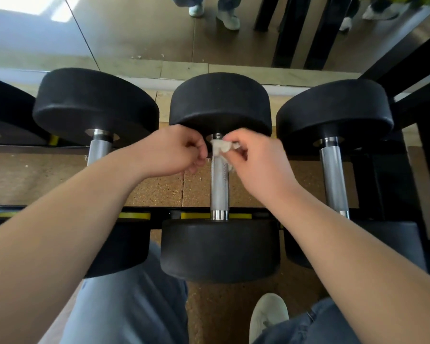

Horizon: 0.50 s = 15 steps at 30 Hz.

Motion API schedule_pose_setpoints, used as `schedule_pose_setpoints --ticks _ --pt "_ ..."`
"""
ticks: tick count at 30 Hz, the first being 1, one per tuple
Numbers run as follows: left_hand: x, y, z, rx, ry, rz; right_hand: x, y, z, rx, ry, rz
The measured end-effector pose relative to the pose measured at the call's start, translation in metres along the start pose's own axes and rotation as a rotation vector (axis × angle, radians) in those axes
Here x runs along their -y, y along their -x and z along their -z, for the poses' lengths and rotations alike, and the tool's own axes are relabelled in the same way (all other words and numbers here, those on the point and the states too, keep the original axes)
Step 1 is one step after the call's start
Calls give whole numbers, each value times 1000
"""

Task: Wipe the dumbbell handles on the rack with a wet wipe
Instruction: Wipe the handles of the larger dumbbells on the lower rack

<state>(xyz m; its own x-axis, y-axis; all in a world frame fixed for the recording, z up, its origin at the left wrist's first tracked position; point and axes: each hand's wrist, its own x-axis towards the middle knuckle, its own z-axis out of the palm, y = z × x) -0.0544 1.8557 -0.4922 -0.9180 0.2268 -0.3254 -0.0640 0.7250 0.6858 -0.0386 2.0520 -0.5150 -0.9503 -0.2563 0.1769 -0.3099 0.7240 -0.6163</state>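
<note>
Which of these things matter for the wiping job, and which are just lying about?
Part of the job: wipe, pinched by the right hand; left hand; middle handle; left handle; right handle; rack.
Just around: mirror; shoe; floor.

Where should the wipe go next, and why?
Probably slide the wet wipe toward you along the middle dumbbell's handle. The right hand pinches it at the handle's far end, with the left hand curled right beside it. The rest of the handle, nearer you, has no wipe on it yet.
</note>
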Motion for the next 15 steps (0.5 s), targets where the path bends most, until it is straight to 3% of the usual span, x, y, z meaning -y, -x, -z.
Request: schedule_pose_setpoints --ticks 4,7,10,15 --pt "-3 10 -7 -187 -72 -163 -1 -4 -2 4 -29 -22" --pt "-2 15 -11 -281 -17 -282 4 3 8 308 -19 -28" --pt "0 15 -14 -195 -85 -377 3 13 15 518 18 -49" --pt "-3 14 -18 -178 -38 -396 0 11 11 210 -301 -232"
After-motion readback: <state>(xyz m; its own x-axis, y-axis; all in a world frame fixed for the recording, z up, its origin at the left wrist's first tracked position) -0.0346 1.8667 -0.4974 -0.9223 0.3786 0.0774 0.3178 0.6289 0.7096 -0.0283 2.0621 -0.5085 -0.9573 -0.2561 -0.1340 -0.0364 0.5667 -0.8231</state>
